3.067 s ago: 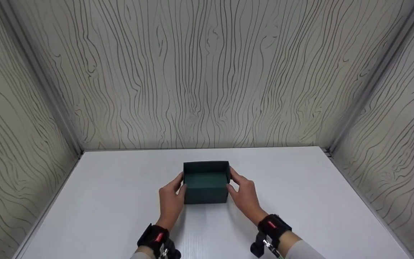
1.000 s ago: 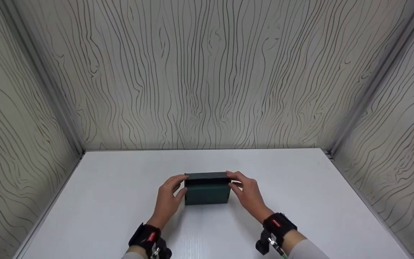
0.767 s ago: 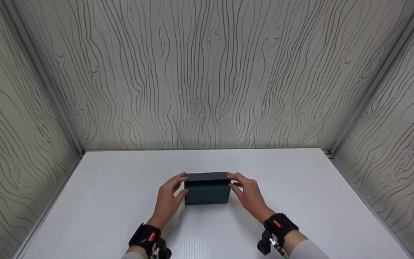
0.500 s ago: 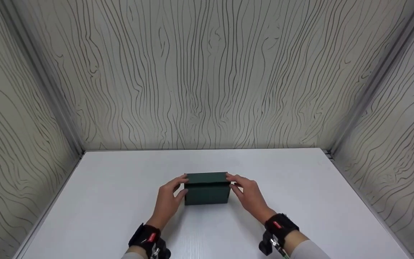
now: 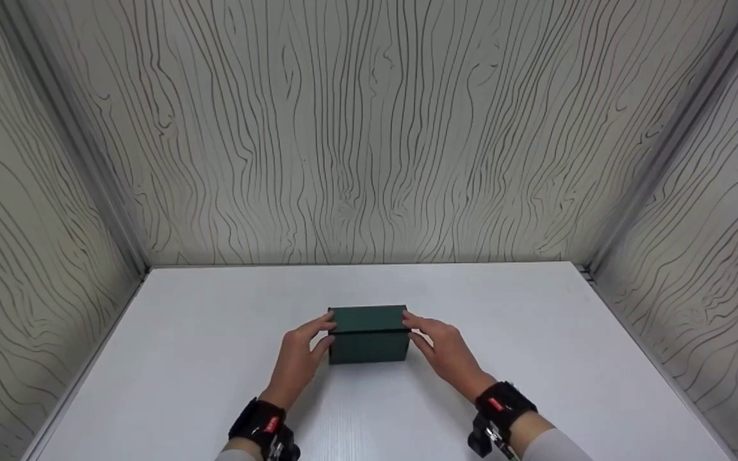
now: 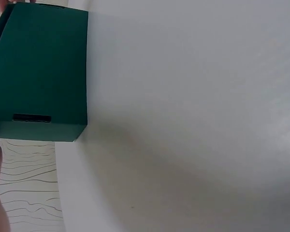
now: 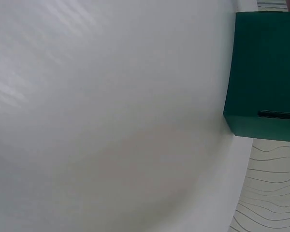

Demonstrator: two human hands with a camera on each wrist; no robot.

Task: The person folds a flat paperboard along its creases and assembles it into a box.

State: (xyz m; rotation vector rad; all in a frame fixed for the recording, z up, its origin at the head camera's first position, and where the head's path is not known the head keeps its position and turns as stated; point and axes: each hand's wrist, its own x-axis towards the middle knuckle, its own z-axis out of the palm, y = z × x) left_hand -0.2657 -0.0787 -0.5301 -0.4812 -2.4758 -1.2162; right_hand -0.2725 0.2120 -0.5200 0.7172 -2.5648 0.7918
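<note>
A dark green cardboard box (image 5: 369, 347) stands on the white table, its hinged lid (image 5: 368, 317) down over the top with a thin dark gap along the front edge. My left hand (image 5: 298, 358) holds the box's left end, fingertips on the lid's corner and thumb by the front corner. At the right end my right hand (image 5: 449, 355) grips it the same way. In the left wrist view a narrow slot (image 6: 32, 118) shows in the box's face near one end. A matching slot (image 7: 275, 114) appears in the right wrist view. The box's inside is hidden.
The white tabletop (image 5: 215, 333) reaches back to a wood-grain patterned wall (image 5: 356, 160). Similar panels close in the left and right sides, with grey posts in the corners. Black straps (image 5: 260, 422) with small cameras sit on both wrists.
The box stood open three seconds ago with its inside showing. Both hands have since brought the lid forward and down over the opening, and the front gap has narrowed to a thin line.
</note>
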